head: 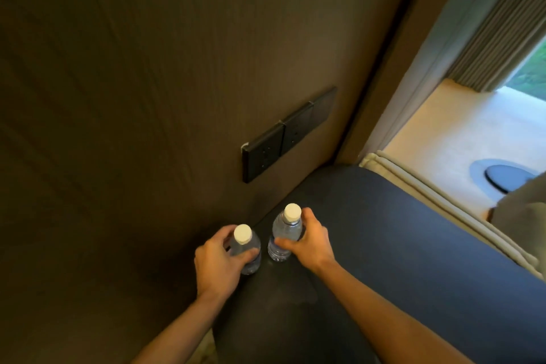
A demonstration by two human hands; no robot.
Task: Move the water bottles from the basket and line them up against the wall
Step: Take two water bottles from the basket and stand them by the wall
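The left hand (217,264) is gripping the near bottle (247,251) around its body, and the right hand (307,241) is clasping the far bottle (284,233) the same way. Both white-capped bottles are standing upright, side by side, on the dark tabletop (384,245), close against the brown wall (147,97) below a row of black sockets (283,136).
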